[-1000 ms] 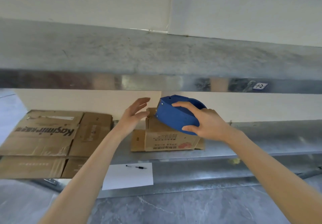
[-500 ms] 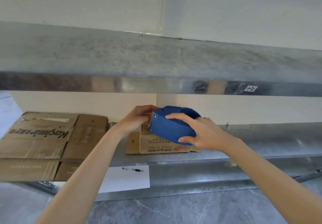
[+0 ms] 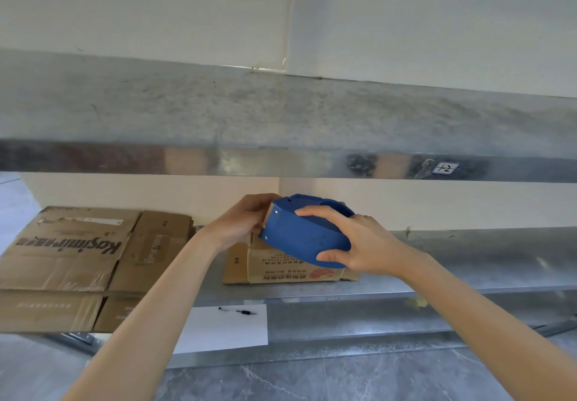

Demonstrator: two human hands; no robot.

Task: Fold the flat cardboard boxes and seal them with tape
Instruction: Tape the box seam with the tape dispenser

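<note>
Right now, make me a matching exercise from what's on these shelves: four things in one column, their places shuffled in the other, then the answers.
Things
1. tape dispenser
2. pen
3. flattened boxes
4. label

Places
A. lying on the sheet of paper
B. stuck to the front edge of the upper shelf
C. held in the right hand
D. stacked at the left end of the middle shelf

Pairs: 1-C, 2-A, 3-D, 4-B

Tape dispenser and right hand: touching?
Touching. Head view shows the right hand gripping the blue tape dispenser, fingers curled round its body.
</note>
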